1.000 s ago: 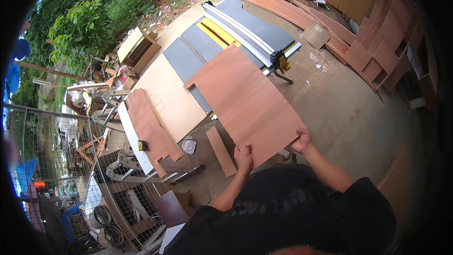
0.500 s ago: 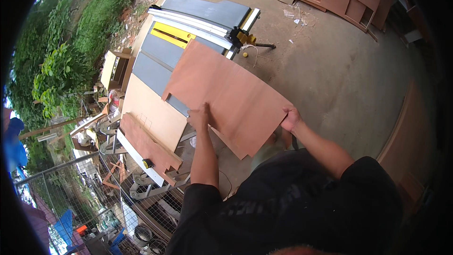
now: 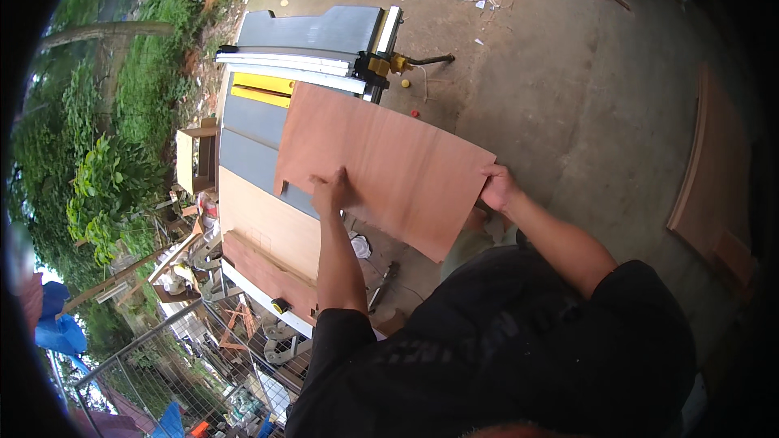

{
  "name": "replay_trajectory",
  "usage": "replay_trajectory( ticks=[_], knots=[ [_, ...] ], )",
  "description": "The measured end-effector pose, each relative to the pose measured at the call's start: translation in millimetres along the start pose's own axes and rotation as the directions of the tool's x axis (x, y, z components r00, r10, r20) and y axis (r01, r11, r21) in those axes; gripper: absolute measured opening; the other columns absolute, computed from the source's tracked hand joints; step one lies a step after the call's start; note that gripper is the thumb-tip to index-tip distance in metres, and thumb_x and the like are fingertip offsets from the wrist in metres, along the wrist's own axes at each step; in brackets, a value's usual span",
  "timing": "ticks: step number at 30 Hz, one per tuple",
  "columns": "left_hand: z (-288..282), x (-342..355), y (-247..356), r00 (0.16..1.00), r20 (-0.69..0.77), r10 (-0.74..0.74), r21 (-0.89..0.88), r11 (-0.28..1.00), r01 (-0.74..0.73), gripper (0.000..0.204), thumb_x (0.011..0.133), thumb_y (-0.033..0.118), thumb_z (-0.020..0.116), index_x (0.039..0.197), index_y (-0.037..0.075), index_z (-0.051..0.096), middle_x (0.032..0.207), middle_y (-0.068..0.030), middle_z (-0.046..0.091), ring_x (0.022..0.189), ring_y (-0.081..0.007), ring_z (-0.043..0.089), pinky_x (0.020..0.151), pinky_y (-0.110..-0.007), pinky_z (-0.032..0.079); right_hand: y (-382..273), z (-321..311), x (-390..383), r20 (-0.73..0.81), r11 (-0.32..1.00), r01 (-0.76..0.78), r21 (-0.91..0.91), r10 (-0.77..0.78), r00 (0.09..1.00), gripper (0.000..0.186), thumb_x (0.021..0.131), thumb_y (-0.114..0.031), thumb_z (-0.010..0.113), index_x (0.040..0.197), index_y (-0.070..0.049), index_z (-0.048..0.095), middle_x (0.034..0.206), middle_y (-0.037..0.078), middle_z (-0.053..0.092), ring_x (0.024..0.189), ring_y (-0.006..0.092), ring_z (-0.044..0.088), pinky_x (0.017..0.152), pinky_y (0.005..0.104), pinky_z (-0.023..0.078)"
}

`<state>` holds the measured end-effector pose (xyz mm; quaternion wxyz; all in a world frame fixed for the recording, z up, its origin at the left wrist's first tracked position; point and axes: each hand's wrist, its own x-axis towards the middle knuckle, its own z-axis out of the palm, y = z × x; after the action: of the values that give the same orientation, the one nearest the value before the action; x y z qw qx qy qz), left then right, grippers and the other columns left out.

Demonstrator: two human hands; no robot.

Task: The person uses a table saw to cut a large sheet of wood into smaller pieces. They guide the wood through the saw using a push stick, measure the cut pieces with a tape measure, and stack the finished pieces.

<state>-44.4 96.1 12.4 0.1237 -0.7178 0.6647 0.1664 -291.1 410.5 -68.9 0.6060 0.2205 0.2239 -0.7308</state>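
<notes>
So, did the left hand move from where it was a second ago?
Yes: the left hand has moved away from the body, closer to the grey saw table.

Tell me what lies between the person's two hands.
In the head view, the reddish-brown panel stretches between the left hand and the right hand.

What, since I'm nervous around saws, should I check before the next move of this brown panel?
1. Right hand on the brown panel: ok, it grips the right edge.
2. Left hand clear of the yellow insert: ok, it holds the panel's left side, apart from the insert.
3. Panel fully over the gray saw table: not ok, its right part extends past.
4. Panel touching the silver fence: cannot tell.
5. Tape measure clear of the panel: ok, it lies apart.
</notes>
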Motion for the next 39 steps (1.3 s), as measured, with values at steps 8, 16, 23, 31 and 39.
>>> replay_trajectory(
  ticks=[8,16,23,31,39],
  knots=[
    [-4,-4,12,1.000,-0.026,0.001,0.052,0.999,0.000,0.118,0.080,0.072,0.063,0.155,-0.007,0.017,0.130,-0.0318,0.060,0.124,-0.0498,0.055,0.108,-0.047,0.043,-12,-4,-4,0.098,0.984,0.123,-0.133,-0.110,0.989,0.060,0.081,-0.001,0.048,0.140,-0.003,0.045,0.138,0.013,0.055,0.128,0.0289,0.055,0.111,0.0514,0.042],
    [-6,-6,19,0.998,0.007,-0.068,-0.021,0.997,0.068,0.118,0.079,0.072,0.065,0.158,-0.001,0.016,0.130,-0.0349,0.058,0.124,-0.0485,0.056,0.106,-0.048,0.045,-19,-8,-18,0.057,0.858,0.098,-0.505,-0.080,0.995,0.046,0.098,-0.002,0.048,0.142,-0.005,0.039,0.135,0.016,0.054,0.119,0.0285,0.061,0.093,0.0484,0.057],
    [-4,-7,23,0.994,0.028,-0.108,-0.034,0.994,0.109,0.117,0.079,0.072,0.065,0.159,0.003,0.014,0.134,-0.0355,0.055,0.128,-0.0477,0.052,0.107,-0.049,0.044,-17,-10,-15,-0.018,0.822,0.124,-0.556,-0.161,0.987,0.032,0.102,-0.009,0.051,0.133,-0.004,0.043,0.118,0.013,0.064,0.093,0.0252,0.071,0.077,0.0424,0.063],
    [-5,-3,19,0.997,0.017,-0.079,-0.051,0.996,0.079,0.116,0.079,0.072,0.065,0.159,0.003,0.016,0.133,-0.0357,0.056,0.126,-0.0474,0.054,0.105,-0.049,0.045,-12,-1,-35,0.054,-0.024,0.051,-0.998,-0.189,0.980,0.028,0.098,-0.022,0.059,0.083,0.000,0.065,0.065,0.010,0.066,0.062,0.0189,0.067,0.060,0.0359,0.052],
    [-10,5,17,0.997,0.022,-0.073,-0.024,0.997,0.073,0.117,0.079,0.074,0.064,0.159,0.004,0.016,0.135,-0.0346,0.054,0.124,-0.0474,0.056,0.103,-0.050,0.046,4,18,-33,0.035,-0.052,0.023,-0.998,-0.246,0.969,0.028,0.096,-0.021,0.058,0.081,0.002,0.066,0.065,0.011,0.066,0.060,0.0220,0.066,0.060,0.0384,0.051]
  ],
)
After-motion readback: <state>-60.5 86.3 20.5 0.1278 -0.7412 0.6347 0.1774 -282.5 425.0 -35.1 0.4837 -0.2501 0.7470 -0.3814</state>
